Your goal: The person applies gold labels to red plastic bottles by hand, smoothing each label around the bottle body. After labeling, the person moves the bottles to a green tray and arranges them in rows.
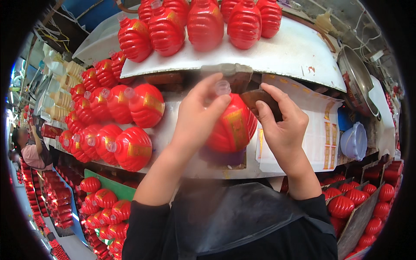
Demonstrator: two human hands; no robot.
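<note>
Red bottle point(232, 125): glossy ribbed plastic, shiny gold label; white worktop point(299, 52) matt, smooth.

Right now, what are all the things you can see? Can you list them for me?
Held lantern-shaped bottle: one, red with a gold label and clear cap, between both hands.
Bottles on the top shelf: several, red, lying in a row on the white board.
Bottles on the middle shelf: many, red with gold labels, at left.
Pale bottles: a few, cream, far left.
Label sheet: one, white with gold and red strips, right of the hands.
Plastic tub: one, bluish-white, at right.
Metal pan: one, silvery, upper right.
Bottles in boxes: many, red, lower right.
Another person: one, pink top, far left.
Left hand: grips the bottle's neck.
Right hand: presses a brown pad near the bottle.
</note>
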